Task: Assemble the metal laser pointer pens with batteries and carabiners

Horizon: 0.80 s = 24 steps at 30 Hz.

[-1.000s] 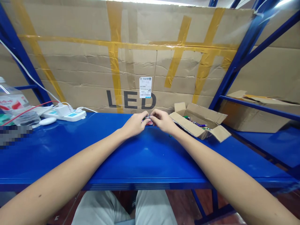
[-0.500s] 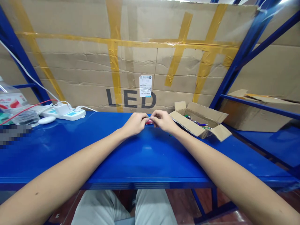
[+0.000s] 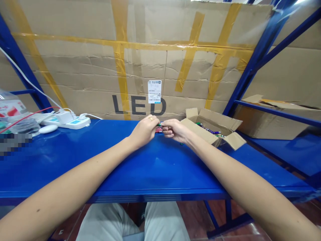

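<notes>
My left hand (image 3: 145, 130) and my right hand (image 3: 175, 130) meet over the far part of the blue table, fingertips closed in pinches. Between them shows a small green pen (image 3: 159, 125), its ends covered by the fingers of both hands. Just beneath lie several red pens (image 3: 158, 130) side by side, partly hidden by the hands. Right of my right hand stands an open cardboard box (image 3: 197, 131) with purple and green pens (image 3: 213, 132) inside. A small green piece (image 3: 182, 144) lies by my right wrist, too small to name.
Behind the blue table (image 3: 155, 174) rises a large taped carton (image 3: 95, 77) marked LED. At left are a white power strip (image 3: 75, 123), a white oval object (image 3: 48, 129) and a plastic bottle (image 3: 17, 115). Another carton (image 3: 273, 120) sits beyond the blue frame at right.
My left hand has turned and risen slightly, showing a ring. My right hand's fingers have shifted. A green part now shows between the fingertips. The view has moved slightly.
</notes>
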Each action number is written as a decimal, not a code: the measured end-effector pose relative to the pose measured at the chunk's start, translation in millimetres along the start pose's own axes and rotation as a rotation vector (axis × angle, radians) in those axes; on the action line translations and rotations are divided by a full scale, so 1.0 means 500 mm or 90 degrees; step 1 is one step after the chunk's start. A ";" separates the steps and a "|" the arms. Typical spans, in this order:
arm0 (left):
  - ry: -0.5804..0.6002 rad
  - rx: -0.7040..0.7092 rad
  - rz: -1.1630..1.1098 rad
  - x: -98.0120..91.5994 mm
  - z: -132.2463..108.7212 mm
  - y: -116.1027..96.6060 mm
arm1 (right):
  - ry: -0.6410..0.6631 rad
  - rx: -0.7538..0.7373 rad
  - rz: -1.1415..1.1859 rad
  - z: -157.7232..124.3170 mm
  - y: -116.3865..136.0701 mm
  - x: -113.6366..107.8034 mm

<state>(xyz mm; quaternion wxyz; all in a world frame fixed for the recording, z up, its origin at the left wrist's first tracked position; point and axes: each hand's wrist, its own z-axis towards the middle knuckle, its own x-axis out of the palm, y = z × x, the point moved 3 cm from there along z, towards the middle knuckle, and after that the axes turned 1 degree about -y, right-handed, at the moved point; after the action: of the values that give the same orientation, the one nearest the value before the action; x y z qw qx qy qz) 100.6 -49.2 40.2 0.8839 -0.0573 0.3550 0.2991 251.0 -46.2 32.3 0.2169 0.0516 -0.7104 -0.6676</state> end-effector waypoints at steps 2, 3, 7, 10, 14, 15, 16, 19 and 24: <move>-0.022 0.058 0.071 -0.001 0.001 -0.003 | 0.016 0.078 0.065 -0.001 0.001 0.003; -0.035 0.090 0.107 -0.001 0.001 -0.004 | 0.025 0.114 0.094 -0.002 0.002 0.005; -0.086 0.227 0.198 -0.007 0.004 -0.012 | 0.043 0.220 0.187 -0.009 0.005 0.007; -0.119 0.283 0.213 -0.014 0.006 -0.017 | 0.059 0.249 0.228 -0.011 0.007 0.003; -0.113 0.317 0.201 -0.017 0.007 -0.023 | 0.101 0.281 0.240 -0.010 0.006 -0.007; -0.110 0.326 0.199 -0.017 0.006 -0.025 | 0.108 0.290 0.239 -0.009 0.005 -0.010; -0.108 0.335 0.198 -0.016 0.005 -0.026 | 0.113 0.301 0.237 -0.008 0.004 -0.013; -0.098 0.346 0.199 -0.012 0.003 -0.027 | 0.121 0.328 0.223 -0.006 0.000 -0.019; -0.061 0.306 0.191 0.002 0.001 -0.018 | 0.094 0.319 0.133 -0.007 0.001 -0.018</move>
<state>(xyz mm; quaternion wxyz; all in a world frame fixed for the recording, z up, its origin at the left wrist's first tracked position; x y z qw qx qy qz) 106.7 -55.8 38.8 0.8336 0.2209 0.3783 0.3363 260.7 -46.1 30.7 0.3165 0.0785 -0.8368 -0.4397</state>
